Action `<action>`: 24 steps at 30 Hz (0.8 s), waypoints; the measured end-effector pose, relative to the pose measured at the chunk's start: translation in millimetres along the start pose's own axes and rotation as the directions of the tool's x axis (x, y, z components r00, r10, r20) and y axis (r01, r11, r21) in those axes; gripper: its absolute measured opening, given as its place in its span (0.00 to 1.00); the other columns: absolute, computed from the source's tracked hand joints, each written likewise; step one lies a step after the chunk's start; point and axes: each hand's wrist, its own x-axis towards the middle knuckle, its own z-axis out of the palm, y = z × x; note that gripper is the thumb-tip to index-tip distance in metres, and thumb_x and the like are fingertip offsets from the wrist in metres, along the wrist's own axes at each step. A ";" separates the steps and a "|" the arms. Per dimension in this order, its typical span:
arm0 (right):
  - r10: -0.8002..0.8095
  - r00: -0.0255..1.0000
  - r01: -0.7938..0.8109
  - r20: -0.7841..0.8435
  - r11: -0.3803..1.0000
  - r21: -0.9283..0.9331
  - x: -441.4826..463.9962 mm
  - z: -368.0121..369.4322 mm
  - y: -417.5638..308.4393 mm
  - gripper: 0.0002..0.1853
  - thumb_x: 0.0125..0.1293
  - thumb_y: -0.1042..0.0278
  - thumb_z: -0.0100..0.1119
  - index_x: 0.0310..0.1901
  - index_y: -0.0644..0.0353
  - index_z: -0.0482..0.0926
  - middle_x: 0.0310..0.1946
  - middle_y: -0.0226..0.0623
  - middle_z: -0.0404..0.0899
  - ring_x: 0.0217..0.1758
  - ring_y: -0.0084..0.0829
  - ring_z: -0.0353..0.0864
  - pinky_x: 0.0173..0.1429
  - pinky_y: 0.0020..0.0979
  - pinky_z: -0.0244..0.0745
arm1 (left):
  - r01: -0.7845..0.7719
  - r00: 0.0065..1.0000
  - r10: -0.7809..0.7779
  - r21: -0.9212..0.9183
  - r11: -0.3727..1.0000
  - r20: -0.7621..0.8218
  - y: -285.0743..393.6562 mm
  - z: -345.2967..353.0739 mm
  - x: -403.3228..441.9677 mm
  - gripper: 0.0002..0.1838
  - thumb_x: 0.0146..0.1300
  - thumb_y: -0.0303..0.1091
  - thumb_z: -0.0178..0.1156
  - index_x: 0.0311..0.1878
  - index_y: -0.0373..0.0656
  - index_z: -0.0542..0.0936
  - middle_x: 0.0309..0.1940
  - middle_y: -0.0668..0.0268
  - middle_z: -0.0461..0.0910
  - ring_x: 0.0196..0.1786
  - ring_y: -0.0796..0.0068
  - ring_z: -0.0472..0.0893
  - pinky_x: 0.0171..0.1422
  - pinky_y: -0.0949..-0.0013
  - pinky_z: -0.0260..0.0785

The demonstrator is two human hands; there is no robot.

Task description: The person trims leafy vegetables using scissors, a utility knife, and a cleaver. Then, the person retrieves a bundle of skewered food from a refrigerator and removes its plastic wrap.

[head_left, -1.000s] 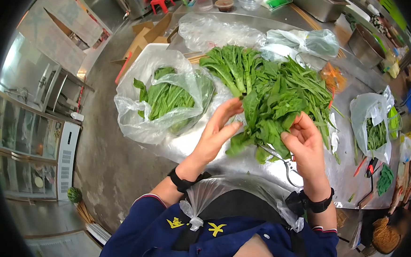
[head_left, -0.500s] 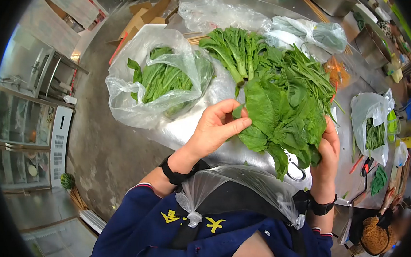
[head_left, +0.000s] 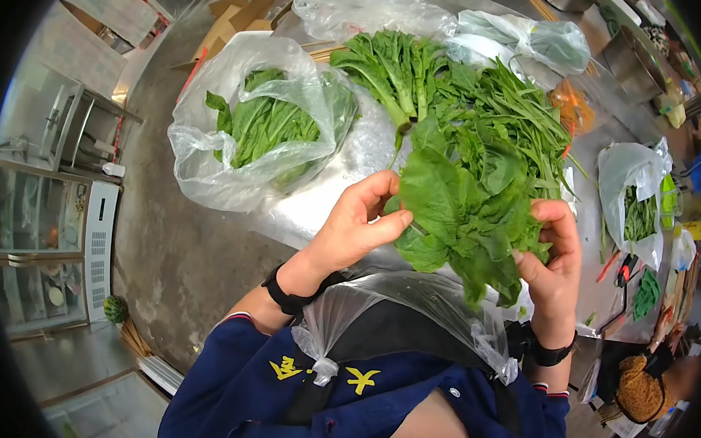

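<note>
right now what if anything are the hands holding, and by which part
A bunch of leafy greens, held by its edges: the left hand at the left edge, the right hand at the right edge.

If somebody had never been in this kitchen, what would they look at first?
Probably the broad green leaves in the middle, held between the left hand and the right hand. Next might come the puffy clear plastic bag at left, with leafy greens inside. Then comes the small orange bundle, bright on the metal table beyond the right hand.
</note>
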 end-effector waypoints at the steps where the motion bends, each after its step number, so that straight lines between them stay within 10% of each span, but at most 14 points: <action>1: -0.002 1.000 0.002 -0.002 1.000 0.000 1.3 3.4 -1.4 0.24 0.48 0.84 0.62 0.49 0.60 0.69 0.47 0.31 0.72 0.51 0.23 0.72 0.55 0.25 0.66 | -0.044 0.999 0.044 -0.025 0.999 -0.004 5.0 2.1 0.4 0.12 0.56 0.28 0.61 0.42 0.41 0.71 0.40 0.71 0.72 0.43 0.85 0.70 0.50 0.76 0.63; 8: 0.169 0.936 -0.199 0.309 0.978 0.066 20.8 33.4 -12.6 0.24 0.55 0.84 0.59 0.52 0.61 0.63 0.47 0.32 0.72 0.51 0.21 0.73 0.54 0.26 0.69 | -0.139 0.986 0.111 0.236 0.962 0.127 29.7 7.5 -3.7 0.34 0.46 0.34 0.70 0.57 0.38 0.68 0.51 0.63 0.71 0.54 0.73 0.71 0.61 0.69 0.60; 10: 0.143 0.943 -0.243 0.299 0.911 0.333 27.0 38.7 -2.3 0.20 0.57 0.83 0.57 0.50 0.59 0.63 0.46 0.30 0.72 0.50 0.20 0.73 0.54 0.25 0.69 | -0.155 0.988 0.151 0.176 0.972 0.035 27.7 6.4 -6.2 0.26 0.47 0.30 0.67 0.52 0.39 0.71 0.50 0.62 0.72 0.52 0.71 0.72 0.59 0.69 0.61; 12: 0.132 0.942 -0.238 0.310 0.911 0.337 27.2 37.7 2.1 0.20 0.59 0.82 0.55 0.51 0.58 0.62 0.46 0.29 0.72 0.51 0.20 0.72 0.55 0.25 0.68 | -0.386 0.922 0.349 0.319 0.866 0.169 26.5 -7.8 -3.9 0.18 0.45 0.26 0.63 0.44 0.40 0.75 0.49 0.60 0.73 0.49 0.70 0.73 0.58 0.67 0.61; 15: 0.159 0.932 -0.267 0.326 0.909 0.320 25.4 32.9 4.8 0.16 0.58 0.81 0.57 0.48 0.59 0.67 0.45 0.31 0.73 0.48 0.21 0.75 0.52 0.25 0.70 | -0.340 0.941 0.324 0.289 0.895 0.102 25.3 -18.6 -12.6 0.10 0.44 0.26 0.56 0.34 0.39 0.76 0.48 0.57 0.73 0.48 0.67 0.73 0.56 0.66 0.63; 17: -0.032 0.847 -0.011 0.530 0.997 0.078 25.2 23.3 6.0 0.11 0.57 0.78 0.59 0.41 0.61 0.73 0.44 0.33 0.75 0.44 0.21 0.77 0.48 0.24 0.72 | -0.306 0.952 0.290 0.230 0.924 0.102 26.4 -24.1 -18.3 0.10 0.42 0.29 0.53 0.30 0.38 0.76 0.48 0.53 0.73 0.48 0.65 0.73 0.55 0.65 0.64; 20: 0.060 0.919 -0.126 0.389 0.981 0.146 27.1 31.7 -1.8 0.07 0.56 0.77 0.61 0.37 0.63 0.76 0.43 0.35 0.77 0.40 0.21 0.79 0.45 0.24 0.74 | -0.250 0.967 0.246 0.048 0.967 0.069 17.1 -29.4 -24.1 0.11 0.40 0.30 0.54 0.30 0.38 0.76 0.48 0.51 0.72 0.49 0.64 0.73 0.55 0.64 0.65; 24: -0.046 0.963 0.130 0.264 0.942 -0.308 32.0 36.4 0.3 0.26 0.45 0.72 0.70 0.48 0.59 0.71 0.56 0.41 0.68 0.48 0.26 0.74 0.42 0.26 0.73 | -0.220 0.975 0.222 -0.094 0.971 0.009 12.2 -32.5 -28.3 0.17 0.47 0.43 0.60 0.34 0.39 0.75 0.55 0.48 0.66 0.53 0.58 0.71 0.56 0.60 0.66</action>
